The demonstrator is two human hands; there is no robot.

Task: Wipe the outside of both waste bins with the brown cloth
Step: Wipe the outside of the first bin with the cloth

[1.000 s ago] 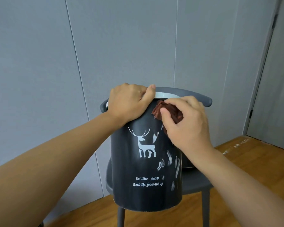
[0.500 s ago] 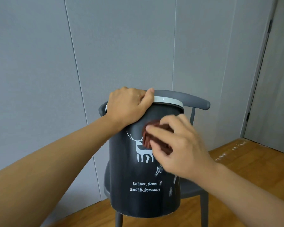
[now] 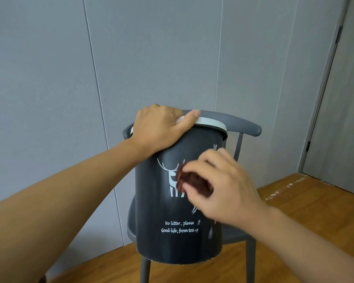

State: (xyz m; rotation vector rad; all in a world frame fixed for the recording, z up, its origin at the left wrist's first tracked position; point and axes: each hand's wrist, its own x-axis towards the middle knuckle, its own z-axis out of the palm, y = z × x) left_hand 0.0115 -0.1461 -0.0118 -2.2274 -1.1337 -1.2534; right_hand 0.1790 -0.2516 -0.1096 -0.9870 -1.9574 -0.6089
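Note:
A dark grey waste bin [image 3: 155,217] with a white deer print and a pale rim is held up in front of me, tilted. My left hand [image 3: 157,129] grips its rim at the upper left, thumb lying along the rim. My right hand [image 3: 219,188] holds the crumpled brown cloth [image 3: 192,181] and presses it against the bin's side, over the deer print. Only one bin is in view.
A grey chair [image 3: 243,124] stands right behind the bin, its backrest curving past the rim and its legs on the wooden floor [image 3: 307,207]. A grey panelled wall fills the background. A door [image 3: 347,111] is at the far right.
My right hand has carried the cloth down the bin's side from just under the rim to the deer print. My left hand keeps its grip on the rim.

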